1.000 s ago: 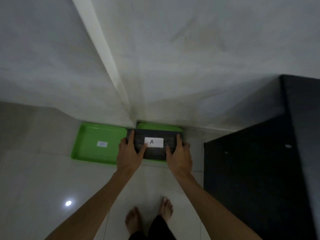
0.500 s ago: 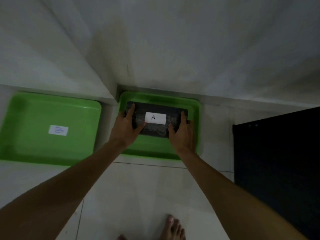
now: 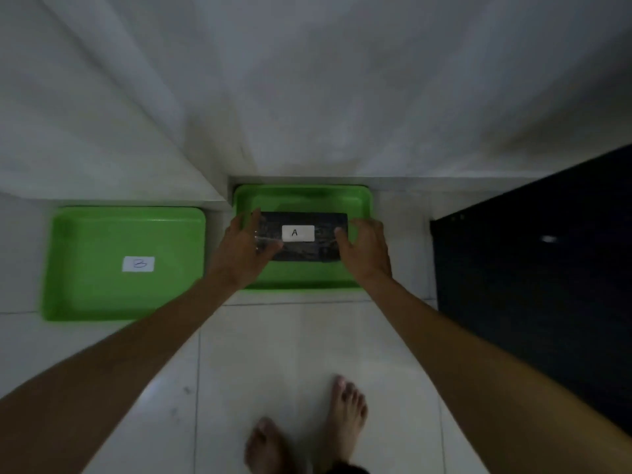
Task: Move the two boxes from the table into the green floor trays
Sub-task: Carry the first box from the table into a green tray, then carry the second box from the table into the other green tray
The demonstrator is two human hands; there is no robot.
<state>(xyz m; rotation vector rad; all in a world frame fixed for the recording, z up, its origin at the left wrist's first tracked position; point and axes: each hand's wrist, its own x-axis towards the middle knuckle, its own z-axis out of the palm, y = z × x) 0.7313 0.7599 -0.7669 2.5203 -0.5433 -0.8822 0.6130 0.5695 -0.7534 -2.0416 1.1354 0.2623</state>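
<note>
A dark box with a white label "A" lies flat inside the right green tray, which stands on the floor against the wall. My left hand is at the box's left end and my right hand at its right end. Both hands have their fingers spread and loosened, with only the thumbs reaching over the box's top. The left green tray holds just a white label "B". No second box is in view.
A dark table fills the right side, close to the right tray. A white wall corner juts out between the two trays. My bare feet stand on the pale tiled floor just behind the trays.
The box came down from above the trays into the right tray. My hands, closed on its ends before, have now spread apart and loosened. The view dropped closer to the floor.
</note>
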